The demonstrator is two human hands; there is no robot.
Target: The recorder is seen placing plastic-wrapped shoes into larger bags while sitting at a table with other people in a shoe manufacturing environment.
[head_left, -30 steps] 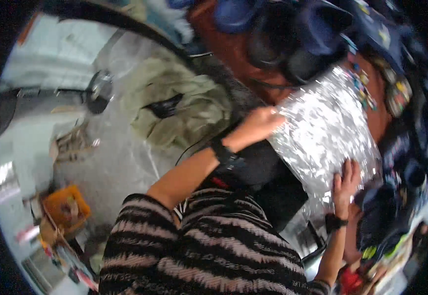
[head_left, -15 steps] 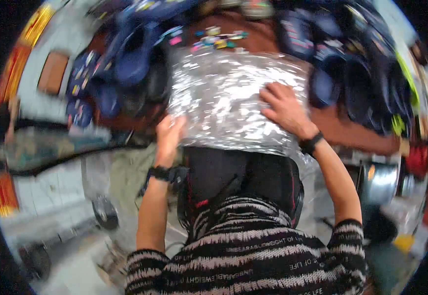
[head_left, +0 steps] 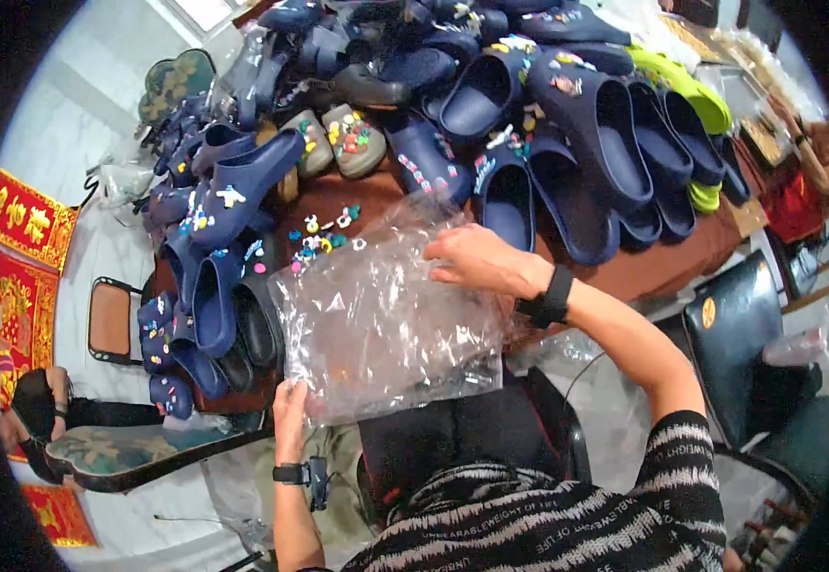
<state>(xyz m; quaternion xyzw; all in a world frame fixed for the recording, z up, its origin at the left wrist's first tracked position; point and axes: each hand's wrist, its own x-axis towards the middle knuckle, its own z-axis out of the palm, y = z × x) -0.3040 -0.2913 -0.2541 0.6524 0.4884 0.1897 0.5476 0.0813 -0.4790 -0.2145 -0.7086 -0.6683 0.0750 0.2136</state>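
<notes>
Two hands hold a crinkled clear plastic bag (head_left: 386, 319) over the near edge of a brown worktop (head_left: 667, 262) heaped with clogs.

The left hand (head_left: 289, 405) is closed on the bag's lower left corner, thumb and fingers pinching the film, a black watch on its wrist. The right hand (head_left: 476, 259), with a black wristband, curls its fingers over the bag's upper right edge and grips it there. The bag hangs spread between them, partly over the worktop and partly over the person's dark lap. Just beyond it lie small coloured shoe charms (head_left: 324, 234) scattered on the wood. Dark navy foam clogs (head_left: 591, 124) are piled across the back and down the left side, with a lime green clog (head_left: 686, 91) near the right end. A black chair (head_left: 743, 334) stands at the right.
</notes>
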